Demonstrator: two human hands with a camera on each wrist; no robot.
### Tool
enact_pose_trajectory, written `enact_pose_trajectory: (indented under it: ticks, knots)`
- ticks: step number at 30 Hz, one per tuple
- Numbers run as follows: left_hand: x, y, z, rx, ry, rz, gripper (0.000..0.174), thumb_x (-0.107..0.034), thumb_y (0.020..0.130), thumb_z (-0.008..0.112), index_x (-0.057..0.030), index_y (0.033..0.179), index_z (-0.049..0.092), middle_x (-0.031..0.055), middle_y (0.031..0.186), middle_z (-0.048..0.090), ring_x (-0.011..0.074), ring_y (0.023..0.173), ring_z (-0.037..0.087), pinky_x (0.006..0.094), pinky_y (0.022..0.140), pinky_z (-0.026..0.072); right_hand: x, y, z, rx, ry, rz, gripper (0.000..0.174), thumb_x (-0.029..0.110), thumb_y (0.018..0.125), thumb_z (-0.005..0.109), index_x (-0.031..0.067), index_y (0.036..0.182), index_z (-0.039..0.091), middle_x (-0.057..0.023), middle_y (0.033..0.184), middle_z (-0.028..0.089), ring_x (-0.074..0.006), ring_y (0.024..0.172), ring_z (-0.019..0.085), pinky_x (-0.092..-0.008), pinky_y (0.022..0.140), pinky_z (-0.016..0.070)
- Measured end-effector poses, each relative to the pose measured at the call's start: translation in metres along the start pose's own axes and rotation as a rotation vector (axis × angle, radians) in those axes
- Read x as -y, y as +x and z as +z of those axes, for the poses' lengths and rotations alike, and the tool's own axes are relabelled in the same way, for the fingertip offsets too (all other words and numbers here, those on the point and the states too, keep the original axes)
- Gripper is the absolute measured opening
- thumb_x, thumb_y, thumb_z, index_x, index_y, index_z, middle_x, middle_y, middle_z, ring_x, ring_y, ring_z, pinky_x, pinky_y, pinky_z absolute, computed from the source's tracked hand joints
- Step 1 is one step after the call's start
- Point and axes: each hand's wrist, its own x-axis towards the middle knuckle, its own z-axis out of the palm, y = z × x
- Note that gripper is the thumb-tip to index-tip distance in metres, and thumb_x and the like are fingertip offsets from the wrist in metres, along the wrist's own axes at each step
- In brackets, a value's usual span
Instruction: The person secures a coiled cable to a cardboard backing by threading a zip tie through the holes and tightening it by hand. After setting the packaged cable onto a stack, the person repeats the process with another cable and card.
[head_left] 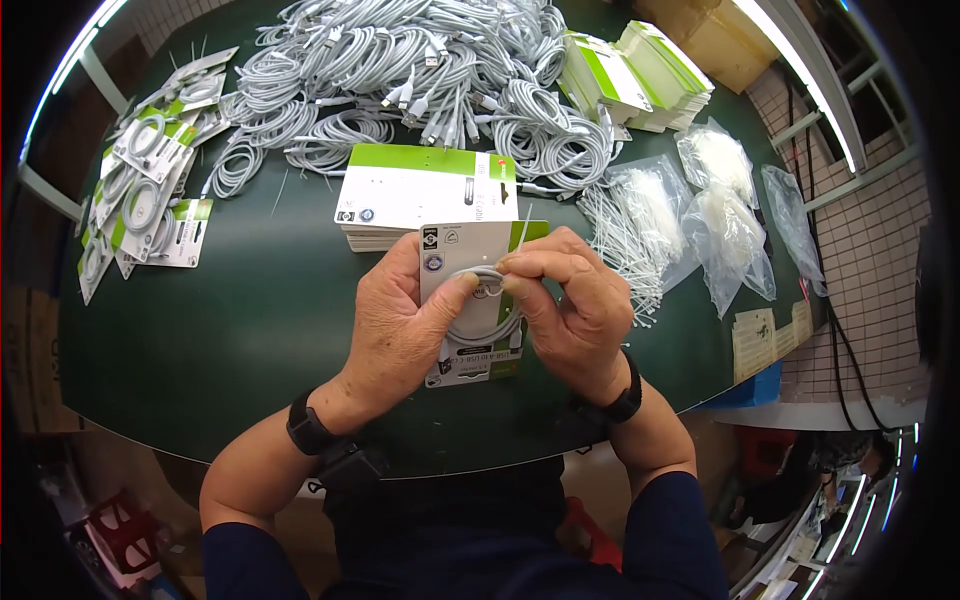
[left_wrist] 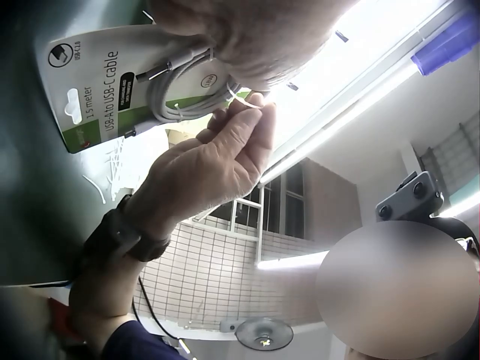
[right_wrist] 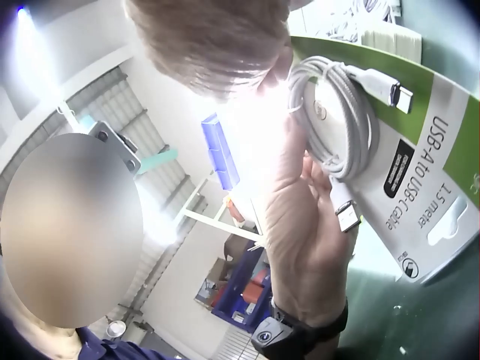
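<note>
Over the front of the table, my left hand [head_left: 395,325] grips a white and green backing card [right_wrist: 442,187], its thumb over a coiled grey USB cable [right_wrist: 352,131] that lies against the card's face. Printing on the card reads USB-A to USB-C cable, 1.5 meter. My right hand [head_left: 580,305] pinches a thin white cable tie [left_wrist: 244,98] between thumb and fingers at the coil's edge. Both metal cable plugs show in the right wrist view. Part of the coil is hidden behind the fingers in the head view.
Behind the hands sits a stack of cards [head_left: 400,195]. A big heap of coiled cables [head_left: 400,70] fills the back, with more card stacks [head_left: 650,75] beside it. Carded cables [head_left: 150,200] pile up at left; loose cable ties [head_left: 620,240] and plastic bags [head_left: 730,235] lie at right.
</note>
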Motion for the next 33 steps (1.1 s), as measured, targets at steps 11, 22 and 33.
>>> enact_pose_trajectory:
  ticks: [11, 22, 33]
  knots:
    - [0.000, -0.001, 0.000, 0.001, -0.023, -0.008, 0.029, -0.004, 0.104, 0.068, 0.0034, 0.131, 0.060, 0.0114, 0.121, 0.075, 0.0130, 0.108, 0.071, 0.0297, 0.095, 0.0588, 0.000, -0.003, -0.011, 0.143, -0.240, -0.177, 0.035, -0.009, 0.079, 0.084, 0.0051, 0.111, 0.077, -0.0113, 0.106, 0.074, -0.0239, 0.084, 0.070, -0.0327, 0.070, 0.0572]
    - [-0.003, -0.001, 0.000, 0.003, 0.018, 0.046, 0.030, -0.004, 0.104, 0.068, 0.0028, 0.132, 0.061, 0.0112, 0.121, 0.075, 0.0129, 0.108, 0.070, 0.0302, 0.096, 0.0582, 0.003, -0.006, -0.009, 0.095, -0.232, -0.276, 0.038, -0.008, 0.075, 0.085, 0.0085, 0.108, 0.078, -0.0095, 0.108, 0.074, -0.0236, 0.083, 0.070, -0.0327, 0.067, 0.0581]
    - [-0.003, -0.002, 0.002, -0.004, -0.026, 0.035, 0.031, -0.003, 0.104, 0.068, 0.0029, 0.134, 0.060, 0.0107, 0.121, 0.074, 0.0127, 0.108, 0.070, 0.0298, 0.095, 0.0580, 0.003, -0.006, -0.006, 0.097, -0.206, -0.251, 0.035, -0.007, 0.079, 0.083, 0.0097, 0.108, 0.076, -0.0094, 0.105, 0.074, -0.0236, 0.081, 0.070, -0.0323, 0.066, 0.0577]
